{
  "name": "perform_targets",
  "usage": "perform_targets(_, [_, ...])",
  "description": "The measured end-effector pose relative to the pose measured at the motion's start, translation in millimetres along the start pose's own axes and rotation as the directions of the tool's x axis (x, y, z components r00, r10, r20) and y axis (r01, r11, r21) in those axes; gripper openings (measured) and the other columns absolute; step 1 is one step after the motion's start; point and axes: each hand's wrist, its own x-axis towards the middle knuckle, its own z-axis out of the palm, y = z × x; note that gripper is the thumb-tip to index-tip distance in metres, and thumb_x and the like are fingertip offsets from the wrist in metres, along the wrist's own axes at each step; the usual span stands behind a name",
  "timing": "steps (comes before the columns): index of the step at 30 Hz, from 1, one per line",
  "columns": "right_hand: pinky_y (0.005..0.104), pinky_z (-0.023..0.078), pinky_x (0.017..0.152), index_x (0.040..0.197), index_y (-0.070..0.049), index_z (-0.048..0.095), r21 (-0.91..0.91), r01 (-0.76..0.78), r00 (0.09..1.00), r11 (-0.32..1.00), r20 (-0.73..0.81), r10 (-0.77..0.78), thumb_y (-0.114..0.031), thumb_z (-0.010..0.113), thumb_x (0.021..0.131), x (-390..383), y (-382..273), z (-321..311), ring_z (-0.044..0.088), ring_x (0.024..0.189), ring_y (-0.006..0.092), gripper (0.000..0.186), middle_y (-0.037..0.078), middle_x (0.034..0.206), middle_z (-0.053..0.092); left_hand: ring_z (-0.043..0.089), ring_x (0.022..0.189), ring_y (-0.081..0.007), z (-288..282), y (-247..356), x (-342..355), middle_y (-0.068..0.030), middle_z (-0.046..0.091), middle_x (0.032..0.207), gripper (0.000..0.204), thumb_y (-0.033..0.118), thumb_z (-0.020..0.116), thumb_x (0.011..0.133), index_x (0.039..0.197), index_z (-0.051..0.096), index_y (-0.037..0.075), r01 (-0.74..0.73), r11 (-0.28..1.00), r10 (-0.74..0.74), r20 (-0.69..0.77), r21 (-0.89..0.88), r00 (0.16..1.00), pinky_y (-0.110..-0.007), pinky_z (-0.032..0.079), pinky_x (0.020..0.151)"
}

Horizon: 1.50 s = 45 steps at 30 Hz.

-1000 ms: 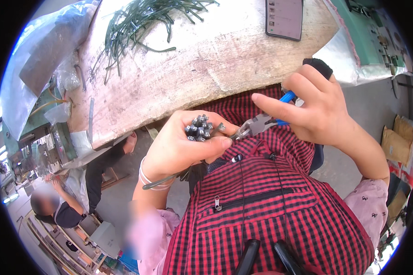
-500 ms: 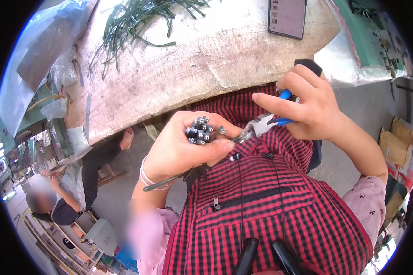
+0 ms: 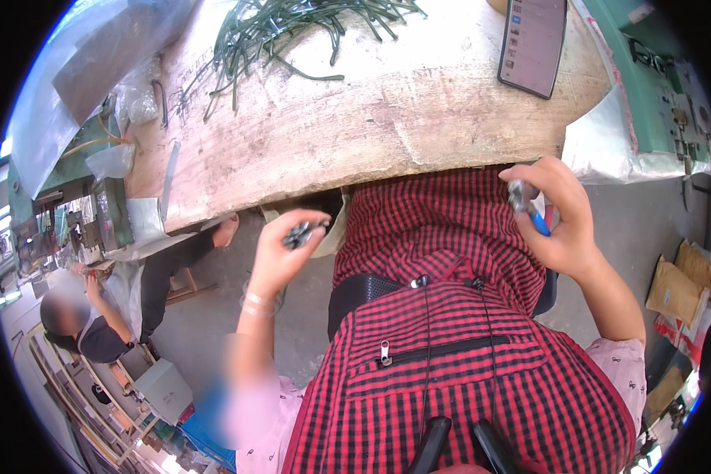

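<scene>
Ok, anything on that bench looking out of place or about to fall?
One thing: the phone lies askew near the worn wooden bench edge, though fully supported. The green wires are a loose tangle. Left hand holds small dark parts; right hand holds blue-handled pliers.

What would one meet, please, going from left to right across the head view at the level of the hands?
Seated co-worker → left hand pinching a bundle of small dark pieces → red checked apron → right hand gripping blue-handled pliers.

The hands [image 3: 280, 253] have parted, pliers [image 3: 527, 207] drawn away rightward.
</scene>
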Motion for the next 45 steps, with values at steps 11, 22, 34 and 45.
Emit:
perform_targets(11, [0.0344,0.045,0.067,0.113,-0.007,0.064,0.142,-0.251,0.968,0.957,0.021,0.251,0.003,0.063,0.066,-30.2,-6.1,13.9,0.056,0.076,0.0235,0.048,0.009,0.083,0.057,0.069,0.087,-0.0287,-40.1,92.6,82.0,-0.0145,0.072,0.098,0.03,0.029,0.075,0.082,0.097,0.075,0.004,-0.016,0.986,0.049,-0.198,0.163,0.979,-0.039,0.053,0.08])
perform_targets(22, [0.0327,0.045,0.099,0.137,-0.005,0.055,0.363,-0.66,0.75,0.658,0.379,0.543,-0.018,0.071,0.088,-58.8,2.0,40.5,0.06,0.111,0.0202,0.053,0.012,0.121,0.064,0.066,0.07,-0.0316,-11.5,73.3,140.2,-0.0131,0.067,0.073,0.023,0.025,0.07,0.076,0.07,0.068,0.003,0.215,0.861,-0.065,-0.319,0.46,0.945,-0.039,0.05,0.065])
perform_targets(34, [0.0251,0.043,0.06,0.133,-0.002,0.053,0.622,-0.759,0.649,0.193,0.746,0.149,-0.011,0.065,0.087,-31.3,32.8,45.2,0.057,0.07,0.0112,0.048,0.002,0.079,0.056,0.059,0.056,-0.014,-20.3,93.5,103.8,-0.008,0.066,0.074,0.015,0.004,0.067,0.079,0.093,0.065,0.0,-0.103,0.936,0.157,-0.138,0.336,0.978,-0.028,0.048,0.055])
perform_targets(45, [0.0338,0.049,0.075,0.127,-0.013,0.063,0.126,-0.385,0.918,0.914,0.152,0.366,-0.01,0.073,0.076,3.3,-26.8,11.1,0.06,0.085,0.0242,0.052,0.009,0.093,0.059,0.047,0.054,-0.0014,69.8,113.7,41.2,-0.0027,0.065,0.075,0.035,0.004,0.065,0.09,0.125,0.06,0.0,0.194,0.566,-0.039,0.209,-0.801,0.977,-0.015,0.029,0.046])
